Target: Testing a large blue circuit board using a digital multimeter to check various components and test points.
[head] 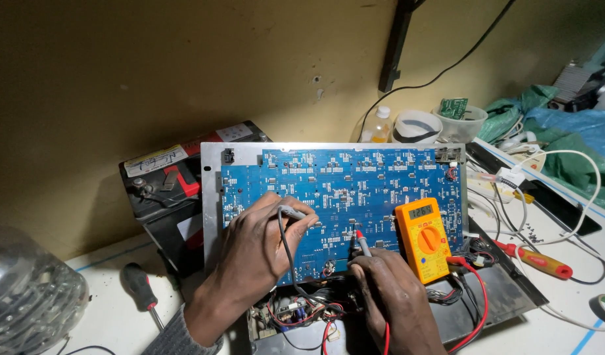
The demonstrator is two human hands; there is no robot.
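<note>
Mustard-yellow wall backs a white worktop crowded with cables, a car battery, two screwdrivers and tubs. I see the blue circuit board propped upright against its metal plate, a yellow meter leaning on it. My left hand pinches the black probe against the board's left part; my right hand pinches the red probe near the middle. I judge a slipping tip could bridge neighbouring solder points, or the leads could snag the loose wires below and tip the meter.
</note>
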